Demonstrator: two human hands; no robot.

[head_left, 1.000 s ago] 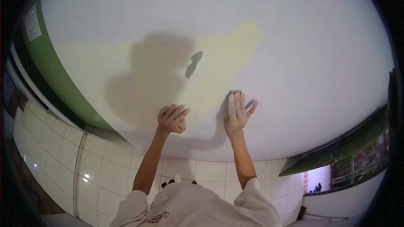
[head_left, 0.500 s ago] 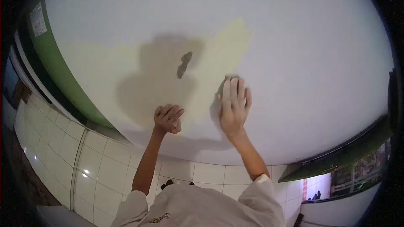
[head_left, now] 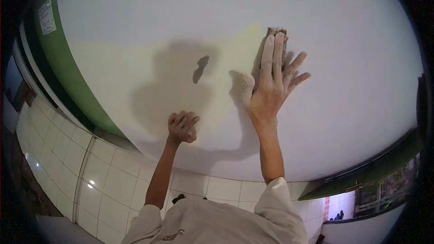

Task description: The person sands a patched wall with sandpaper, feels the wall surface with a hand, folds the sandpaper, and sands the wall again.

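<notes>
A pale wall point(head_left: 334, 81) fills the view, with a yellowish patch across its left and middle part. My right hand point(head_left: 271, 86), dusty white on the fingers, presses a brown strip that looks like sandpaper point(head_left: 284, 47) against the wall. Its middle fingers lie along the strip, while the thumb and outer fingers spread out. Lower left, my left hand point(head_left: 182, 127) rests at the wall with slightly bent fingers and nothing visible in it. Between and above the hands is a dark grey bare spot point(head_left: 200, 69) in the paint.
A green frame point(head_left: 86, 86) with a paper note point(head_left: 47, 16) borders the wall on the left. White floor tiles point(head_left: 113, 174) run below. At the lower right a dark green shutter or door panel point(head_left: 343, 187) stands out beside an opening.
My right hand has moved up and to the right along the wall with the sandpaper, and its fingers have spread. My left hand has stayed almost in place.
</notes>
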